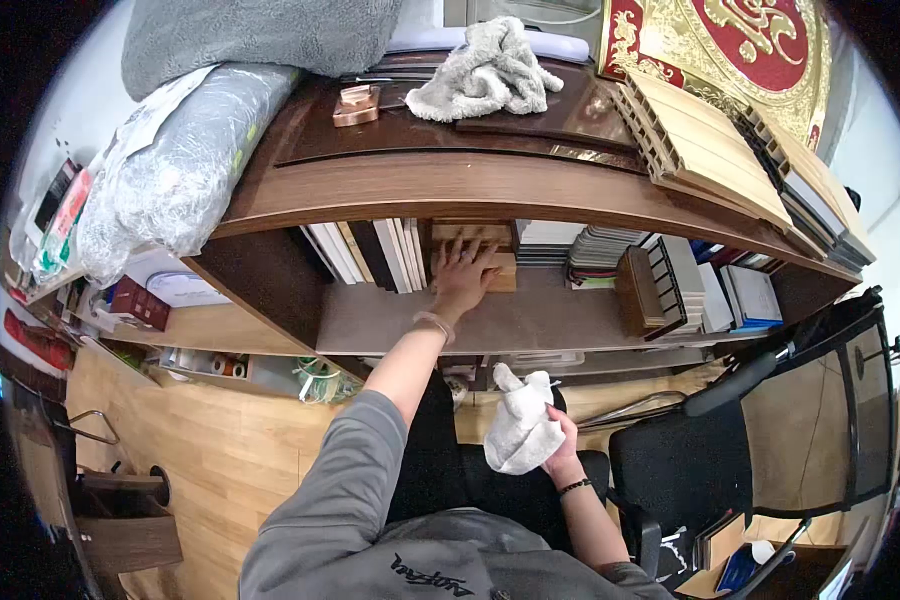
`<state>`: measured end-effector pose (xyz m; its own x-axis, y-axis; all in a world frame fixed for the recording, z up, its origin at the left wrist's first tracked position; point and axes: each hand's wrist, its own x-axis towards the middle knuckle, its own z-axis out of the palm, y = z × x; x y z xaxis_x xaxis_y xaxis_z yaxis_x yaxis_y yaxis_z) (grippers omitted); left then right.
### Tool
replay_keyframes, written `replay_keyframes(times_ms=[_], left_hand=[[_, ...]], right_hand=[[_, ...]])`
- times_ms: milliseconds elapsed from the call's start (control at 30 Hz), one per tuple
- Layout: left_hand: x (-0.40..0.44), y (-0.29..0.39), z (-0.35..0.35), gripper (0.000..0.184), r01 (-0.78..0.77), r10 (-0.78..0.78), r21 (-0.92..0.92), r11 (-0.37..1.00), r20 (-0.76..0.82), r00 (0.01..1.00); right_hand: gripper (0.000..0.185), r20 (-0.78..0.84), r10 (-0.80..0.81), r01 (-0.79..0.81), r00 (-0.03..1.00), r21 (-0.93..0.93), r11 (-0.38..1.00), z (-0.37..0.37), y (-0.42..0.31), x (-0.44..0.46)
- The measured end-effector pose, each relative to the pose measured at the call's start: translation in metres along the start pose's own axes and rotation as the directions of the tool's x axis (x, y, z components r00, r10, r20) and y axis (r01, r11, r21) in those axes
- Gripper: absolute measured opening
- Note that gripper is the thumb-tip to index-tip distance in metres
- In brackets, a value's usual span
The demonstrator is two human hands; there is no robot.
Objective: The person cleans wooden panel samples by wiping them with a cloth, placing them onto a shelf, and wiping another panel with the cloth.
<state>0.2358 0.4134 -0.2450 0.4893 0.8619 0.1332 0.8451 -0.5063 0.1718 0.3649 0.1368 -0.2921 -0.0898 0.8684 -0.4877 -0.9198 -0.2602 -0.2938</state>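
My left hand (pixel 462 278) reaches into the shelf with its fingers spread, touching a light wooden block (pixel 503 272) between upright boards (pixel 395 255) on its left and a stack of white and dark panels (pixel 547 243) on its right. Lower down, in front of the shelf, my right hand (pixel 562 440) grips a white cloth (pixel 523 425), which hangs bunched from the fingers. The grey shelf board (pixel 370 318) lies under my left wrist.
On the cabinet top (pixel 450 183) are a grey-white cloth (pixel 490 72), a copper-coloured block (pixel 356 105), a plastic-wrapped roll (pixel 180 150) and wood-tone panels (pixel 710 145). Sample boards (pixel 675 285) stand at the shelf's right. A black chair (pixel 685 450) is at my right.
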Motion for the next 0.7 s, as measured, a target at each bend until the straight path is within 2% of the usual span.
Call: replay_keyframes(times_ms=[133, 200, 233, 300, 333, 433, 467, 500, 567, 633, 700], left_hand=[[0.008, -0.011, 0.023, 0.051, -0.041, 0.041, -0.007, 0.999, -0.058, 0.997], [0.012, -0.014, 0.030, 0.051, -0.093, 0.095, 0.022, 0.995, -0.252, 0.963], [0.013, -0.006, 0.029, 0.051, -0.128, 0.127, 0.017, 0.992, -0.270, 0.954], [0.011, 0.018, 0.009, 0.049, -0.063, 0.055, -0.029, 0.998, -0.237, 0.970], [0.010, 0.035, -0.003, 0.049, -0.091, 0.081, -0.029, 0.995, -0.248, 0.965], [-0.029, 0.104, -0.091, 0.040, -0.215, 0.224, -0.259, 0.942, 0.006, 0.975], [-0.044, 0.122, -0.118, 0.037, -0.371, 0.329, -0.296, 0.880, -0.182, 0.927], [-0.059, 0.139, -0.146, 0.035, -0.519, 0.406, -0.299, 0.800, -0.367, 0.837], [-0.072, 0.169, -0.205, 0.031, -0.735, 0.491, -0.118, 0.668, -0.672, 0.554], [-0.066, 0.187, -0.241, 0.035, -0.774, 0.482, -0.007, 0.633, -0.779, 0.401], [-0.033, 0.200, -0.271, 0.042, -0.678, 0.478, 0.265, 0.686, -0.866, 0.145]], right_hand=[[0.040, 0.020, 0.025, -0.026, 0.999, 0.007, 1.000, 0.001, 0.000, 0.002], [0.040, 0.022, -0.009, 0.009, 1.000, 0.009, 1.000, 0.002, 0.000, -0.002], [0.040, 0.022, -0.014, 0.014, 1.000, 0.020, 1.000, 0.004, 0.002, -0.004], [0.040, 0.028, -0.018, 0.017, 0.999, 0.046, 0.999, 0.006, 0.003, -0.007], [0.040, 0.034, -0.047, 0.046, 0.998, 0.052, 0.998, 0.007, 0.001, -0.008], [0.039, 0.112, -0.008, 0.003, 0.994, 0.044, 0.999, 0.002, 0.002, -0.009], [0.039, 0.114, -0.010, 0.005, 0.993, 0.046, 0.999, 0.000, 0.003, -0.009], [0.039, 0.123, -0.004, -0.002, 0.992, 0.041, 0.999, -0.002, 0.003, -0.008], [0.040, 0.134, 0.015, -0.020, 0.991, 0.035, 0.999, -0.006, 0.005, -0.009], [0.040, 0.133, 0.007, -0.012, 0.991, 0.039, 0.999, -0.009, 0.005, -0.014], [0.041, 0.130, -0.016, 0.010, 0.991, 0.049, 0.999, -0.012, 0.005, -0.017]])
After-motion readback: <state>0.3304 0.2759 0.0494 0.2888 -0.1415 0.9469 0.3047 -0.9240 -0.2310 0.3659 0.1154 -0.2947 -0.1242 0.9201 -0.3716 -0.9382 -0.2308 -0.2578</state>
